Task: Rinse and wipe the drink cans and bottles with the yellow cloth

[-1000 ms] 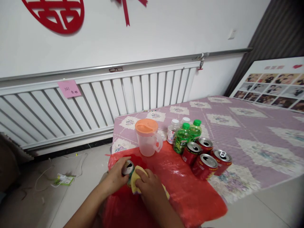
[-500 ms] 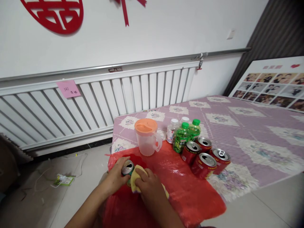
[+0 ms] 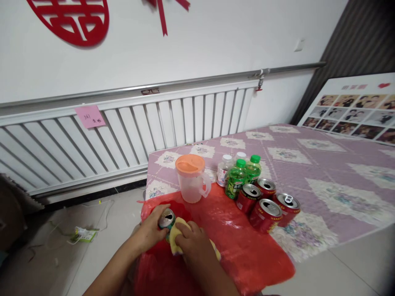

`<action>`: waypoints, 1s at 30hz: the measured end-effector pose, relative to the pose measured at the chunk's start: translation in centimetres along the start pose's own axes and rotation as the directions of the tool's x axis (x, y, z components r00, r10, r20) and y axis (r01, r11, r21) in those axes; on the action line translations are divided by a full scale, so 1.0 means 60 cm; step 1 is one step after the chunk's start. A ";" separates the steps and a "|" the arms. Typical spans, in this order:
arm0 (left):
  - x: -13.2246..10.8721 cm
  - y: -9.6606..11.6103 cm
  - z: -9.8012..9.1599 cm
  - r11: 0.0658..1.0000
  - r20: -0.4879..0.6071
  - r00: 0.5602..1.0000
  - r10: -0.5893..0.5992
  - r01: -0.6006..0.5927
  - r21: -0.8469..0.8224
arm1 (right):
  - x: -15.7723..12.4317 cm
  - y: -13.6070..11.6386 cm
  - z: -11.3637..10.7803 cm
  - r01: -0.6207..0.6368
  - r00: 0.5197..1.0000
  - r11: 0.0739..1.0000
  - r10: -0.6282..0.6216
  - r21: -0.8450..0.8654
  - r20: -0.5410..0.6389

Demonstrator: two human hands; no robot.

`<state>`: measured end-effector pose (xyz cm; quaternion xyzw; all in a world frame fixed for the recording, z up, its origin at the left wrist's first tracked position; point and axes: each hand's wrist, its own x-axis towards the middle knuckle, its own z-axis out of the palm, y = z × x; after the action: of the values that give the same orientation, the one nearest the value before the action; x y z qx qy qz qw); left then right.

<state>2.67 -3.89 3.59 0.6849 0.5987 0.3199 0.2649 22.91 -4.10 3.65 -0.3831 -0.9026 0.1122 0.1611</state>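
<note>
My left hand (image 3: 152, 231) is wrapped round a green drink can (image 3: 167, 218), whose opened silver top faces up. In my right hand (image 3: 197, 246) is a bunched yellow cloth (image 3: 175, 237), pressed to the can's right side. Both hands are over the red plastic sheet (image 3: 243, 255) at the table's near edge. Beneath the can is a darker red area, partly hidden by my hands. Just beyond stands a clear plastic pitcher (image 3: 190, 187) with an orange lid.
Right of the pitcher stand red cans (image 3: 266, 216), green-capped bottles (image 3: 236, 181) and white-capped bottles (image 3: 224, 170). A flowered purple tablecloth (image 3: 262, 152) covers the table. Behind runs a white radiator (image 3: 179, 121). A photo board (image 3: 354, 109) leans at the right. Cords (image 3: 84, 234) lie on the floor.
My hands keep their holds on the can and the cloth. The right hand and cloth have shifted very slightly down against the can; the other things stay put.
</note>
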 end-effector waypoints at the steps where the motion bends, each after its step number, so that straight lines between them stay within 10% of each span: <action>1: 0.000 -0.002 0.001 1.000 0.000 1.000 0.009 -0.009 -0.007 | -0.002 0.002 -0.003 -0.003 1.000 0.999 0.003 0.038 0.000; 13: -0.001 -0.009 0.000 1.000 -0.008 1.000 -0.006 0.005 -0.012 | -0.049 0.074 -0.036 -0.258 0.943 0.911 0.310 0.322 -0.122; 30: -0.002 -0.017 0.018 0.999 -0.118 0.992 -0.036 0.034 -0.019 | -0.067 0.056 -0.019 -0.455 0.890 0.882 0.455 0.125 0.031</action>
<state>2.83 -3.83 2.12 0.6518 0.6225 0.3604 0.2405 28.17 -4.63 2.76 -0.5729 -0.7784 0.2051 0.1543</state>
